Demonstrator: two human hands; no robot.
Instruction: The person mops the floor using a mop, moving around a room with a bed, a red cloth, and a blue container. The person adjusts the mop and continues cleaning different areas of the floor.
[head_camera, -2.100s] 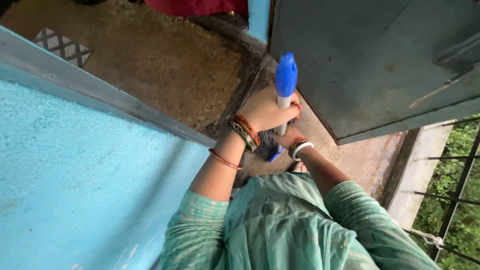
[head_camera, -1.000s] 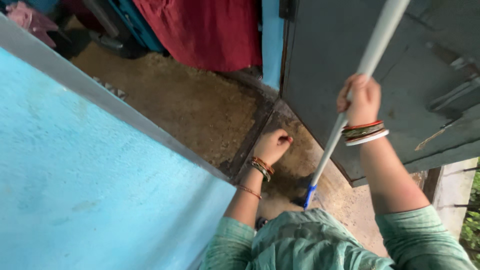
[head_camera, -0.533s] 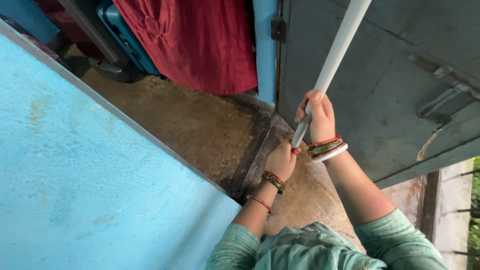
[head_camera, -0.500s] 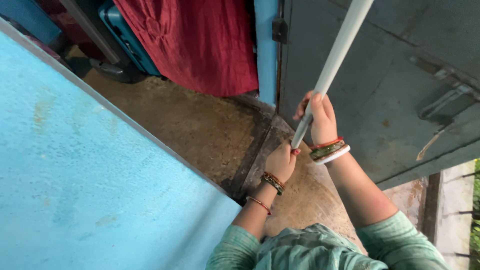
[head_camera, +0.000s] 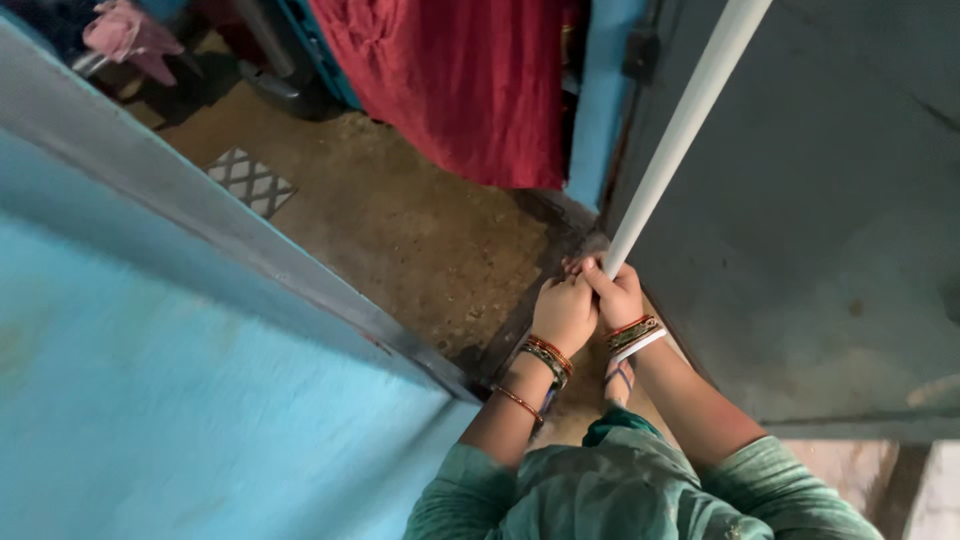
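A long white mop pole (head_camera: 680, 130) rises from my hands toward the top right of the head view. My left hand (head_camera: 565, 312) and my right hand (head_camera: 612, 292) are side by side, both closed around the pole low down. Each wrist wears several bangles. The mop's lower end is hidden behind my hands and green sleeves.
A turquoise wall (head_camera: 170, 400) with a grey edge fills the left. A grey-blue metal door (head_camera: 830, 250) stands open on the right. A red cloth (head_camera: 450, 80) hangs at the top. The brown concrete floor (head_camera: 400, 230) holds a small patterned mat (head_camera: 250, 182). My sandalled foot (head_camera: 618, 378) shows below my hands.
My right hand has slid down the pole to sit beside my left hand. The view has shifted, showing more floor and the mat.
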